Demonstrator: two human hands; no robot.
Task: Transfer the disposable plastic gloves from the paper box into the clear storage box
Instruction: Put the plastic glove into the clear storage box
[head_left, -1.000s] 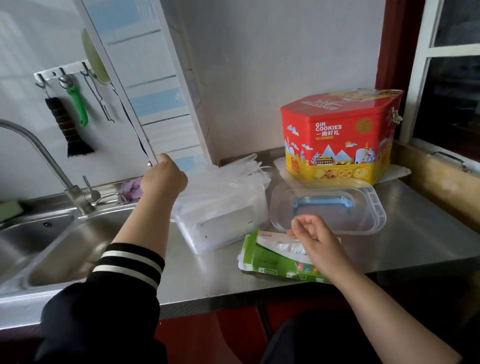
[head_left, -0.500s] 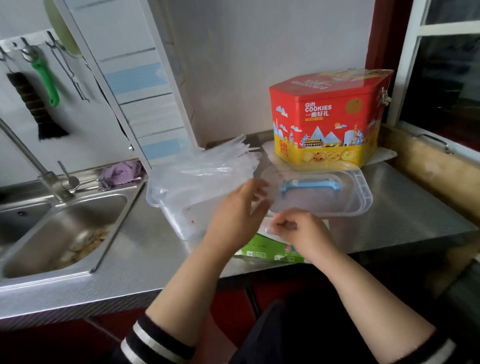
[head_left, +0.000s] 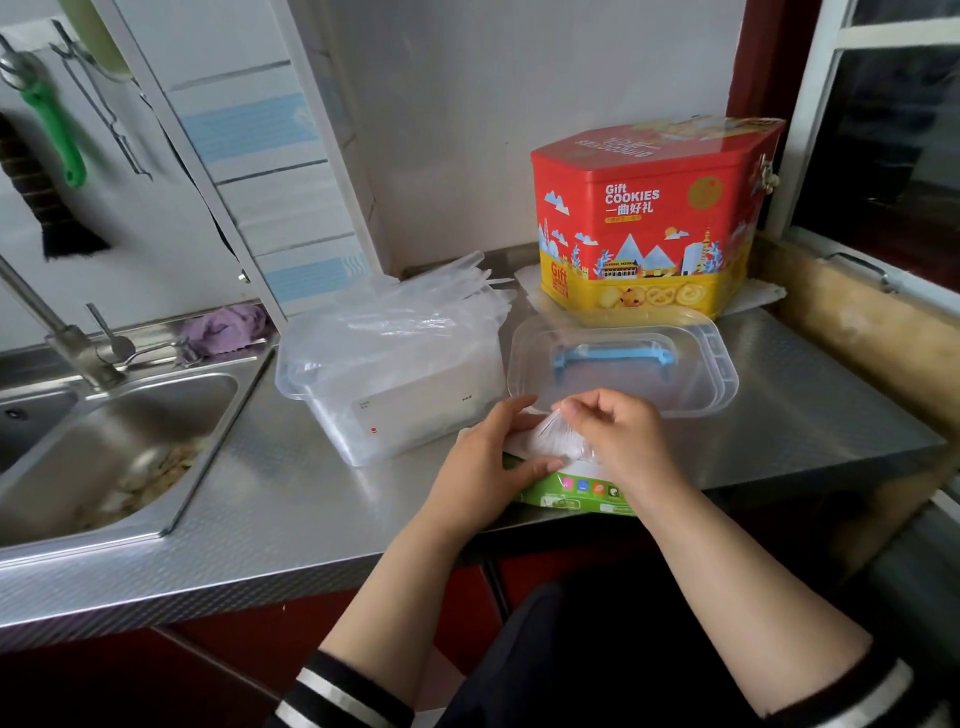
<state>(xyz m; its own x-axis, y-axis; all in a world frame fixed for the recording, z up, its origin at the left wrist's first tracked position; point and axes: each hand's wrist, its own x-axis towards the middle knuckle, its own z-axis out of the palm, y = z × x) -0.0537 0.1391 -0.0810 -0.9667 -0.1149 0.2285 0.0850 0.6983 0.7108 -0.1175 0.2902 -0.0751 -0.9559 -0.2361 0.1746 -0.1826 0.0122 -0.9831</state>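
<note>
Both hands now work at the paper box (head_left: 576, 496), which lies flat at the near edge of the steel surface (head_left: 291, 499), just in front of the clear lid (head_left: 623, 358). The left hand (head_left: 483, 467), which a second ago was up by the wall panel and half a second ago hung over the storage box (head_left: 395, 384), has come down onto the paper box's left end; its grip is released, fingers fairly straight, thumb along the green side, pressing the box down. The right hand (head_left: 618, 431) was already at the box opening in both earlier frames; now its grip is clenched on a bunch of gloves (head_left: 558, 441), thumb and fingertips pinching the thin plastic, which stands up out of the opening in a small crumpled peak. Before, no plastic showed between those fingers. The storage box stands left of the lid, well filled with a loose heap of gloves (head_left: 410, 317) whose fingers stick out over its far rim; that heap looks unchanged. The lid, with its blue handle (head_left: 613, 356), lies flat where it was, in front of the cookie tin (head_left: 649, 218). The view has shifted a little rightward and lower, so the sink (head_left: 119, 441) sits farther toward the left edge.
</note>
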